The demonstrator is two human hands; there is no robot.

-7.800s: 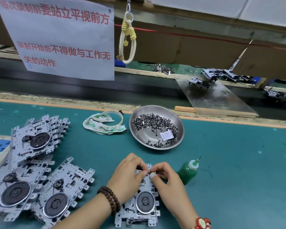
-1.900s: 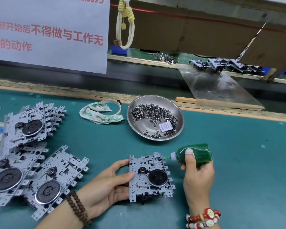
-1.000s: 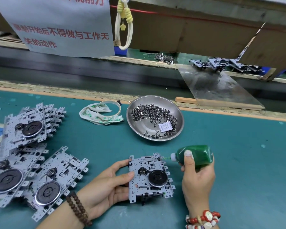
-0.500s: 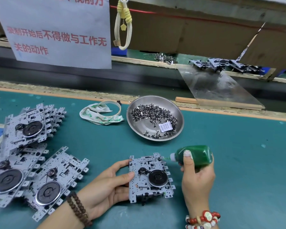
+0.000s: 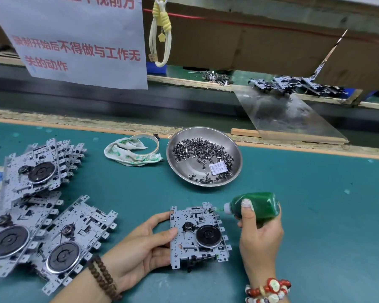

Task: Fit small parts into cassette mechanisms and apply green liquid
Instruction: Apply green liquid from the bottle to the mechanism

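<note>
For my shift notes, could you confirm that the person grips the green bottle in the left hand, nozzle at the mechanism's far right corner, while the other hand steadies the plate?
Not quite: the head view shows the green bottle gripped in the right hand, not the left. Its nozzle does point at the far right corner of the cassette mechanism, and the left hand steadies that plate's left edge.

Glossy steel bowl (image 5: 236,154), matt metal mechanism (image 5: 184,248), translucent plastic bottle (image 5: 265,204)

Sign (image 5: 74,40) text cut off at top
</note>
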